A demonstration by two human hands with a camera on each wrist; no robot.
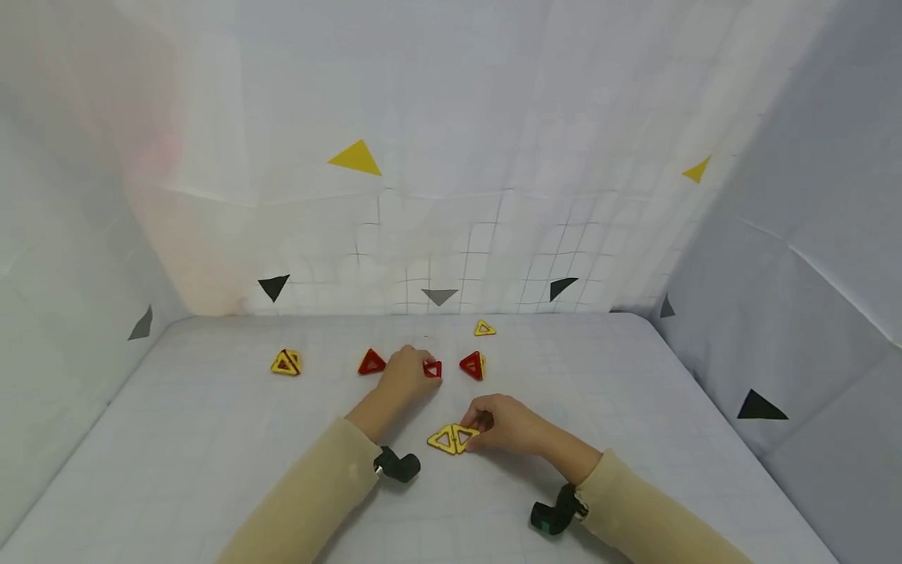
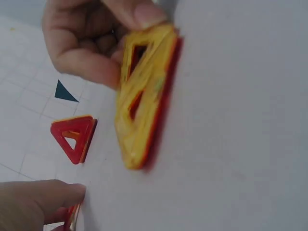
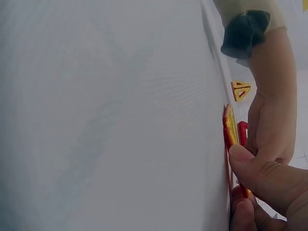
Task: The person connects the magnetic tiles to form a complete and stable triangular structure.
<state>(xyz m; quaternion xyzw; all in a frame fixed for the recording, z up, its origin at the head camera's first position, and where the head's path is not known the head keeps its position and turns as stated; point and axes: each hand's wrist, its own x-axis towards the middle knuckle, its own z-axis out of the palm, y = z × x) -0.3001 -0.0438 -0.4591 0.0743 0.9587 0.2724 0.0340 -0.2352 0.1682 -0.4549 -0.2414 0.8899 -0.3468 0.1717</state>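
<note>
My left hand pinches a small red magnetic triangle tile close over the table. In the left wrist view only its finger and part of the red tile show. Nearer the front, my right hand grips two joined yellow triangle tiles by their right end, thumb on one face. The left wrist view shows a red layer beneath the yellow pair. Between the far edge and my hands sits a red and yellow tile piece, right of my left hand.
A red triangle piece lies just left of my left hand. Farther left is a yellow tile pyramid. One yellow triangle lies near the table's back edge. White sheeting with coloured triangles surrounds the table.
</note>
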